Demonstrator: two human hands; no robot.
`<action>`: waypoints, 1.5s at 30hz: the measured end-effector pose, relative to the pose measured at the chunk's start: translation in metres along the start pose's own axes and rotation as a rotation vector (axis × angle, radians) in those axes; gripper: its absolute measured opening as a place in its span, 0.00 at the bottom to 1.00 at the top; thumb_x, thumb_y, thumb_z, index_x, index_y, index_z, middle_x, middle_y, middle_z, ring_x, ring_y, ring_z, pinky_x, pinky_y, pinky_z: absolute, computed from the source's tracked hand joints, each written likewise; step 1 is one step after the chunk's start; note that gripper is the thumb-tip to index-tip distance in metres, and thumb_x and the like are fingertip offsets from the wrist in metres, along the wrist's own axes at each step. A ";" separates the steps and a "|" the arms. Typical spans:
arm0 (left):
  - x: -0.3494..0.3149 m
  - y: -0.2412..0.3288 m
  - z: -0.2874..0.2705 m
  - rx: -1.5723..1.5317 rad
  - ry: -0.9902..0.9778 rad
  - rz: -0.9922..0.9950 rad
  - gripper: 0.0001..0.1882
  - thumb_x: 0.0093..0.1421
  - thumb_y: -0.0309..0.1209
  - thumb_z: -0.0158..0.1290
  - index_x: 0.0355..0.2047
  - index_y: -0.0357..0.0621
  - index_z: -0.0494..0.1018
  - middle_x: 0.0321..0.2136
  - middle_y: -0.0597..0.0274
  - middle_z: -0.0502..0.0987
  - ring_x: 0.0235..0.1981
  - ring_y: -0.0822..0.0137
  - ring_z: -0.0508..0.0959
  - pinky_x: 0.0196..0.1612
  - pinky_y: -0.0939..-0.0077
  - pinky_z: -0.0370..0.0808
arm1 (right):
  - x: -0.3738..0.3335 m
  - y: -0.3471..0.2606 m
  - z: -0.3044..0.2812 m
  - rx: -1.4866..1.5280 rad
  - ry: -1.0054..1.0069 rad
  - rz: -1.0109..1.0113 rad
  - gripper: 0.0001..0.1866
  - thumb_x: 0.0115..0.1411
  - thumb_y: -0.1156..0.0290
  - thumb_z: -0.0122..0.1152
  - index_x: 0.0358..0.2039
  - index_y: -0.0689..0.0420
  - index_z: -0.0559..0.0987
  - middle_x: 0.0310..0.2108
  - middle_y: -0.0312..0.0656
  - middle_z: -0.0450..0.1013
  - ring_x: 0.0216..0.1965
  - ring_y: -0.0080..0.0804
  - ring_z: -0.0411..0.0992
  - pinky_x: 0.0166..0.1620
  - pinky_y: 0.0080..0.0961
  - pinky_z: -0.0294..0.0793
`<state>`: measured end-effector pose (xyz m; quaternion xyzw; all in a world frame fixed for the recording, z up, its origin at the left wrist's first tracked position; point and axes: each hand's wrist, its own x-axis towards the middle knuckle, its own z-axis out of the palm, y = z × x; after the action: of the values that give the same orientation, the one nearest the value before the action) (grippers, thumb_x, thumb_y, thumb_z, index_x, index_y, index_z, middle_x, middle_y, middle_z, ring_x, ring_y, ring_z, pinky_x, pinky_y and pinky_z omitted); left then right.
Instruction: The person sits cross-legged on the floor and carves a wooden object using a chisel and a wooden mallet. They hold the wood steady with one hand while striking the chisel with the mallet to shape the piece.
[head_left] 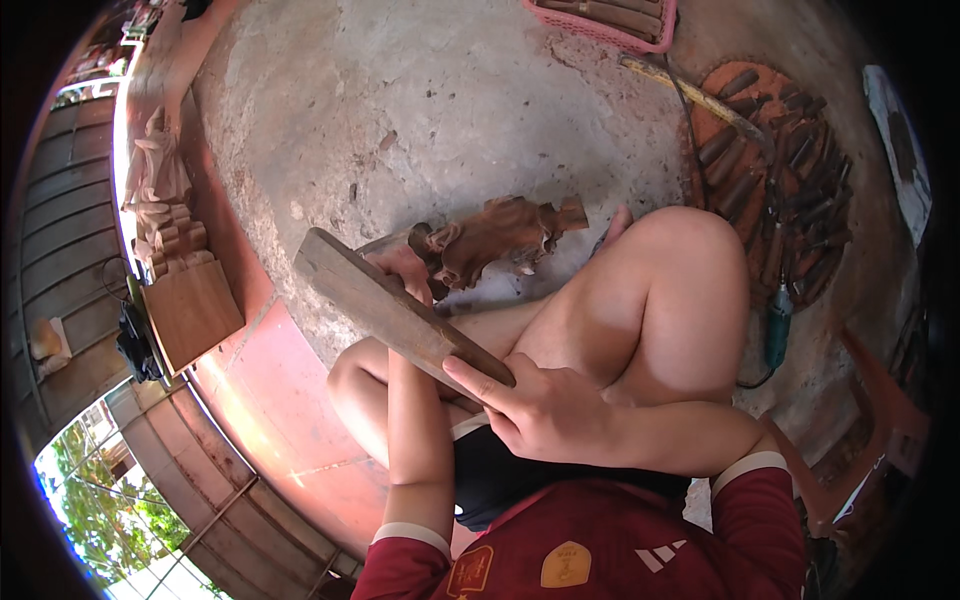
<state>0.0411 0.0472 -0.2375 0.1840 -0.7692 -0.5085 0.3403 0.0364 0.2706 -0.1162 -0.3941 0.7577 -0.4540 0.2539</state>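
The dark carved wood (490, 248) lay on the floor (300, 130), just in front of the person's crossed legs (660, 290). It was brown and bumpy, with wavy edges and holes. A long, flat wooden bat (400, 312) was up above the lap, slanting toward the left. The right hand (545, 405) held the bat by its near end, with one finger stretched along it. The left hand (405, 268) was past the bat, right by the left end of the carved wood. The bat hid part of that hand, so I could not tell if it was gripping anything.

Over on the right, lots of tools (800, 190) lay in a heap on a round, reddish-brown mat (765, 78). A tool with a yellow handle (700, 95) lay partly across them. A green power tool (777, 335) was at the near side of the heap. Farther off, a pink basket (668, 32) had pieces of wood (620, 14) in it. Along the left side stood pale wooden carvings (160, 180), near a flat brown board (195, 315).
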 end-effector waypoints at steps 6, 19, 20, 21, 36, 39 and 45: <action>0.000 0.024 -0.003 0.242 -0.108 -0.221 0.13 0.69 0.33 0.50 0.28 0.44 0.62 0.18 0.64 0.70 0.21 0.75 0.68 0.28 0.79 0.67 | -0.003 0.005 0.006 -0.019 0.070 -0.088 0.37 0.55 0.73 0.62 0.67 0.44 0.64 0.27 0.48 0.70 0.17 0.40 0.71 0.18 0.34 0.74; -0.001 -0.011 0.002 0.097 -0.090 0.039 0.13 0.66 0.30 0.54 0.24 0.43 0.66 0.20 0.65 0.72 0.22 0.75 0.68 0.27 0.76 0.68 | -0.003 0.007 0.001 -0.104 -0.022 -0.016 0.37 0.55 0.72 0.62 0.66 0.46 0.65 0.25 0.49 0.69 0.16 0.40 0.70 0.17 0.33 0.73; -0.003 -0.013 0.002 0.144 -0.081 -0.004 0.13 0.66 0.31 0.55 0.25 0.43 0.66 0.20 0.64 0.72 0.22 0.74 0.69 0.28 0.75 0.68 | -0.006 0.009 0.005 -0.075 0.004 -0.027 0.37 0.55 0.73 0.62 0.66 0.46 0.65 0.25 0.49 0.69 0.16 0.40 0.70 0.17 0.33 0.73; -0.006 -0.015 0.001 0.192 -0.071 -0.046 0.13 0.66 0.31 0.55 0.26 0.43 0.66 0.20 0.64 0.72 0.22 0.73 0.69 0.28 0.74 0.68 | -0.006 0.010 0.006 -0.045 0.030 -0.039 0.37 0.55 0.73 0.62 0.66 0.46 0.65 0.25 0.49 0.69 0.16 0.40 0.70 0.17 0.33 0.73; 0.001 0.007 -0.009 -0.378 -0.278 -0.230 0.10 0.62 0.19 0.50 0.42 0.41 0.64 0.36 0.61 0.69 0.39 0.71 0.68 0.48 0.77 0.66 | 0.000 0.001 0.012 0.123 0.082 -0.159 0.40 0.51 0.75 0.65 0.66 0.47 0.65 0.28 0.46 0.72 0.21 0.39 0.73 0.20 0.31 0.75; 0.005 0.009 -0.016 -0.345 -0.251 -0.221 0.07 0.65 0.22 0.48 0.43 0.39 0.66 0.37 0.61 0.70 0.40 0.72 0.68 0.51 0.76 0.65 | -0.001 0.002 0.013 0.123 0.075 -0.158 0.41 0.50 0.76 0.65 0.66 0.48 0.65 0.29 0.46 0.72 0.21 0.39 0.73 0.20 0.31 0.75; 0.006 0.006 -0.016 -0.137 -0.173 -0.174 0.07 0.70 0.30 0.49 0.41 0.39 0.67 0.33 0.59 0.75 0.39 0.69 0.74 0.47 0.73 0.71 | -0.002 0.002 0.013 0.128 0.082 -0.098 0.39 0.53 0.74 0.62 0.67 0.43 0.64 0.27 0.46 0.69 0.19 0.41 0.71 0.21 0.35 0.76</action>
<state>0.0486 0.0357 -0.2259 0.1818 -0.7404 -0.6013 0.2393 0.0466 0.2660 -0.1238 -0.3947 0.7168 -0.5290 0.2247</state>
